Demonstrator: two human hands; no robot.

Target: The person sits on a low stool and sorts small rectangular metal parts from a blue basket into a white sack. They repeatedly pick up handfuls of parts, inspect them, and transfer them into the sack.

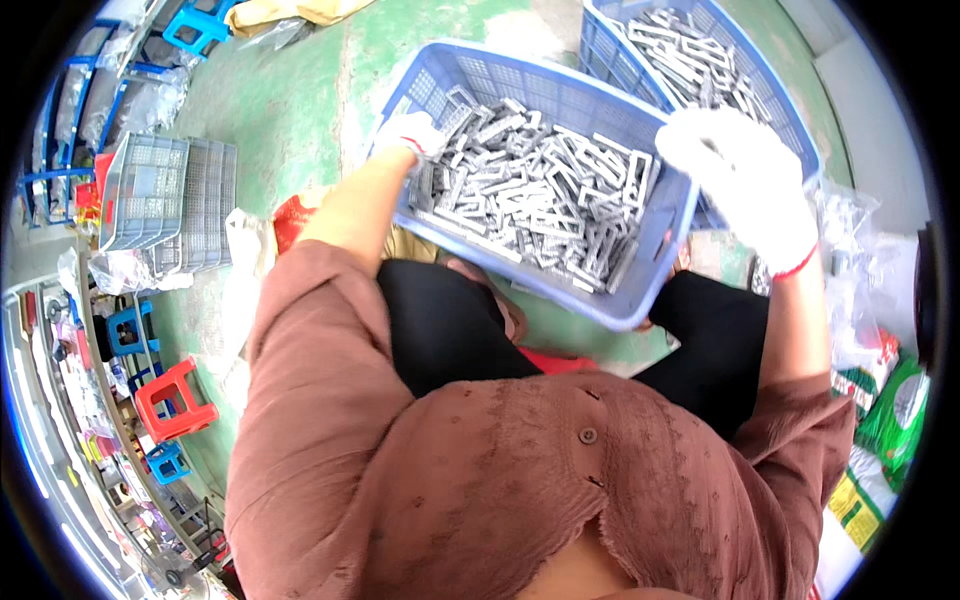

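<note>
A blue plastic crate (545,272) stands in front of my knees, filled with many small grey metal frame-shaped parts (540,190). My left hand (410,133), in a white glove, is closed over the crate's left rim. At the crate's far right corner is my right hand (745,180), also white-gloved and seemingly raised above the rim. Its fingers point left and are blurred, so I cannot tell whether they grip the rim. Behind this corner, a second blue crate (612,50) holds more of the same grey parts (690,60).
On the left stand grey plastic crates (145,190), a red stool (175,400) and loaded shelves (110,480). A blue stool (198,28) is at the far left. Clear plastic bags (850,270) and a green sack (898,410) lie by the right wall. The floor (300,110) is worn green.
</note>
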